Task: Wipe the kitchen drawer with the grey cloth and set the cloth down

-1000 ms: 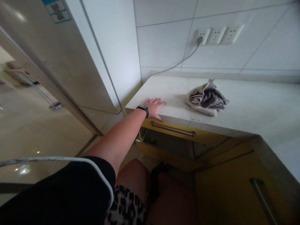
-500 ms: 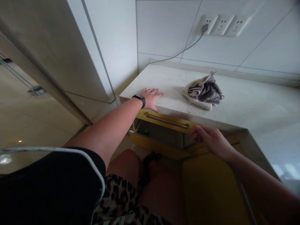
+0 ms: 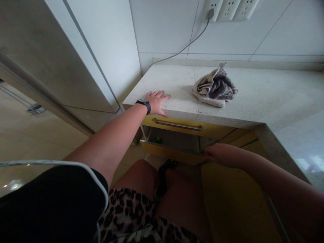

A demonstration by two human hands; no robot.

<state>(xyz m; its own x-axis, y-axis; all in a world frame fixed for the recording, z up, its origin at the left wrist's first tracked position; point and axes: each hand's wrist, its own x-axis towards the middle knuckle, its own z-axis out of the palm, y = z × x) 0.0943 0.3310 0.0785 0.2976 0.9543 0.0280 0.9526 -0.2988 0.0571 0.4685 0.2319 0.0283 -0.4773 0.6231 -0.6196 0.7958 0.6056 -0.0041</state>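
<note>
Just below mid-frame, open drawer, long left-to-right, with right hand nearer, at its right end, grip unclear, and left hand splayed on countertop.

The stone-look countertop before you is smooth and finely speckled, with a soft sheen. The towel on it is thick, napped cloth. Below, the upper drawer front looks smooth, its bar handle shiny metal; the lower drawer front looks smooth too. The wall tiles are lightly glossy, the socket plates plastic. Your sleeve is matt cloth; the floor tiles look polished.
</note>
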